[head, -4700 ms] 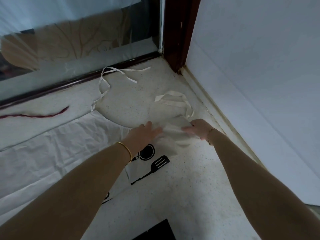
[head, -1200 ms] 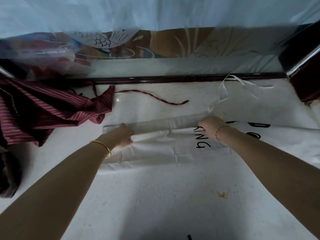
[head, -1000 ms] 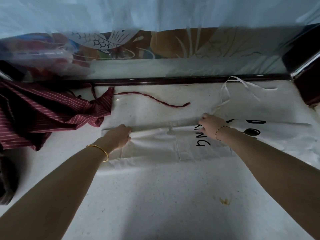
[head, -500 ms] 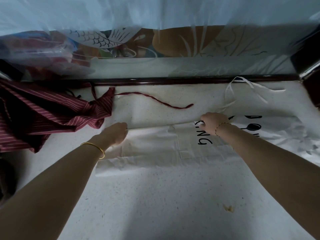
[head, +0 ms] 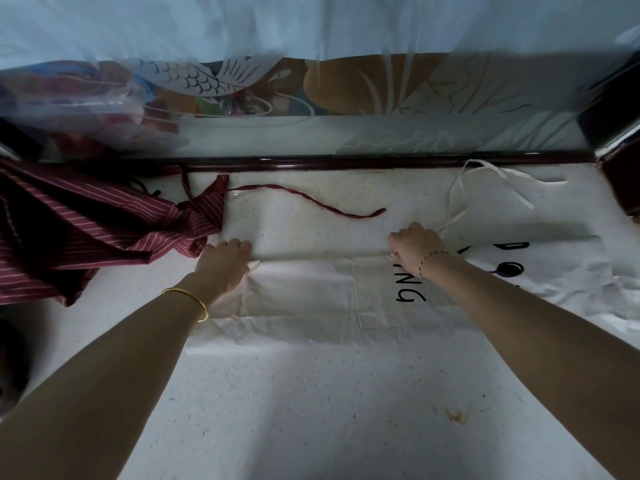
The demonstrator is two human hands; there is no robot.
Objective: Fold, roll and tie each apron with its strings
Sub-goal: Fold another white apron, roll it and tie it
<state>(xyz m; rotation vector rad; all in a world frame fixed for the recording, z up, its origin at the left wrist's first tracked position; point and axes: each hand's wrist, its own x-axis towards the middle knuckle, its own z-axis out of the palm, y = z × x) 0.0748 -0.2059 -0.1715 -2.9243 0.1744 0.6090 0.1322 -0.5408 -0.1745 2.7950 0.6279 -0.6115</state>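
So the cream cloth apron (head: 304, 292) with the black printed lettering (head: 410, 294) was lying flat in a long folded strip across the speckled white surface (head: 311, 410), running from about the middle off toward the right. Honestly couldn't tell if that surface was a floor or a bench. The left hand (head: 225, 263) was at the strip's left end, fingers curled down over the far edge, with a bit of fabric bunched up by the thumb. The right hand (head: 414, 247) was further along the same far edge, just above the lettering, fingers curled in and gripping the cloth. There was a thin gold bangle (head: 194, 299) on the left wrist and a twisted thread bracelet (head: 429, 259) on the right. The apron's white strings (head: 457, 188) looped loose just beyond the right hand. Off to the left sat a crumpled maroon striped apron (head: 86, 230), its maroon string (head: 311, 199) trailing out between the two hands but further back. Behind everything ran a dark wooden frame (head: 346, 163), and above it a glass panel with a fish design (head: 194, 77). A small yellowish stain (head: 455, 415) showed on the near right.
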